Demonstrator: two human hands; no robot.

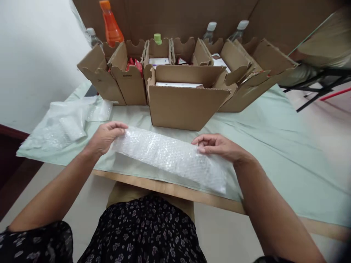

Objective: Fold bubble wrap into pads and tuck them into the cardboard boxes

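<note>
A long strip of bubble wrap [161, 155] stretches between my two hands, above the front part of the table. Its left end is pinched between the thumb and fingers of my left hand [108, 136]. My right hand [216, 146] grips the upper edge nearer the right end, thumb on the near side, and the wrap's right corner hangs down below it. Just beyond the strip stands an open cardboard box [189, 107] with a flat white item [179, 85] inside. At the left, more bubble wrap [68, 122] lies in a loose pile.
Several cardboard bins [131, 82] stand in a row behind, holding red packets [134, 65] and white boxes [159, 61]. Behind them are an orange bottle [112, 29] and clear white-capped bottles [210, 32]. A pale green cloth [285, 157] covers the table; its wooden edge [170, 188] faces me.
</note>
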